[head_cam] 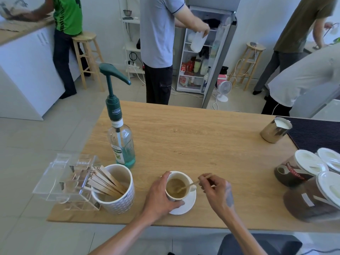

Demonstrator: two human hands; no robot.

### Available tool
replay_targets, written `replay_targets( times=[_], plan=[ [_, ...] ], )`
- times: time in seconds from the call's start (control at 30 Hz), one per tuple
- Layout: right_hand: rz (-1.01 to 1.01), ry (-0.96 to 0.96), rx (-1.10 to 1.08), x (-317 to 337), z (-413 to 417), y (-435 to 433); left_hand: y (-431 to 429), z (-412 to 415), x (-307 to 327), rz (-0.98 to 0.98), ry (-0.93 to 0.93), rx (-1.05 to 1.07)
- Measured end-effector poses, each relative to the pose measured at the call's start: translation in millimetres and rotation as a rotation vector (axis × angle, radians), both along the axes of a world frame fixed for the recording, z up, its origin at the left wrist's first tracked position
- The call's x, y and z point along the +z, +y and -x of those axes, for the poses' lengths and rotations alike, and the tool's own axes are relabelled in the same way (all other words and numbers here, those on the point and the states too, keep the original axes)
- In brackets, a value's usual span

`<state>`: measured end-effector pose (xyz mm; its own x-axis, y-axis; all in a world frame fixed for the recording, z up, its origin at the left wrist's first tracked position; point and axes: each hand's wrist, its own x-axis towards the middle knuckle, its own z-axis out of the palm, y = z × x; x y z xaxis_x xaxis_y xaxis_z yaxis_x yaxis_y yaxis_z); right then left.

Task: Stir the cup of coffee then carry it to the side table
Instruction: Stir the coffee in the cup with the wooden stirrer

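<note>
Stirring was under way: the right hand (pixel 215 190) pinched a thin wooden stirrer (pixel 191 185) between fingertips and thumb, its lower end dipped in the coffee, while the left hand (pixel 160 196) wrapped the cup (pixel 177 186) from its nine o'clock side, thumb and fingers closed on the wall. The cup stood on a white saucer (pixel 189 203) near the six o'clock edge of the wooden table (pixel 193 140), with a mug of spare stirrers (pixel 114 188) at its nine o'clock and a syrup pump bottle (pixel 120 137) toward eleven. Ceramic, it would likely be rigid, smooth and breakable, and the liquid sat fairly high, so it would probably slop if tilted. Carrying looked safest by the saucer rim, kept level, or by the handle at three o'clock. No side table could be picked out
</note>
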<state>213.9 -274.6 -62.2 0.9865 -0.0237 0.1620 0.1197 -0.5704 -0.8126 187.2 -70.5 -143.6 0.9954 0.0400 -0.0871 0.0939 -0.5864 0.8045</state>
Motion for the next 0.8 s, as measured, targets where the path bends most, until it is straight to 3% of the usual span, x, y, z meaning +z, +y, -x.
replay_targets(
  times=[0.1,0.23,0.37,0.43,0.6,0.7,0.8],
  plan=[
    [-0.044,-0.040,0.042,-4.5,5.1,14.5,0.2,-0.4,-1.0,-0.001,-0.011,-0.003],
    [-0.090,0.118,0.154,-4.6,9.7,7.5,-0.1,-0.7,0.8,0.013,-0.018,-0.014],
    [0.002,-0.042,-0.017,-5.5,-1.2,3.6,0.2,-0.3,0.1,0.023,-0.019,-0.001],
    [-0.003,-0.083,0.045,-5.4,0.2,14.1,0.6,0.2,-0.3,0.026,-0.022,-0.003],
    [-0.032,0.086,0.187,-6.7,5.8,4.8,-0.6,0.5,1.4,0.015,-0.011,-0.015],
    [0.028,-0.042,0.026,-8.2,-2.9,0.3,-0.6,0.3,3.0,0.011,-0.017,-0.005],
    [-0.001,-0.090,0.061,-6.6,-0.9,17.1,-0.1,-0.1,2.8,0.008,-0.023,-0.012]
  ],
)
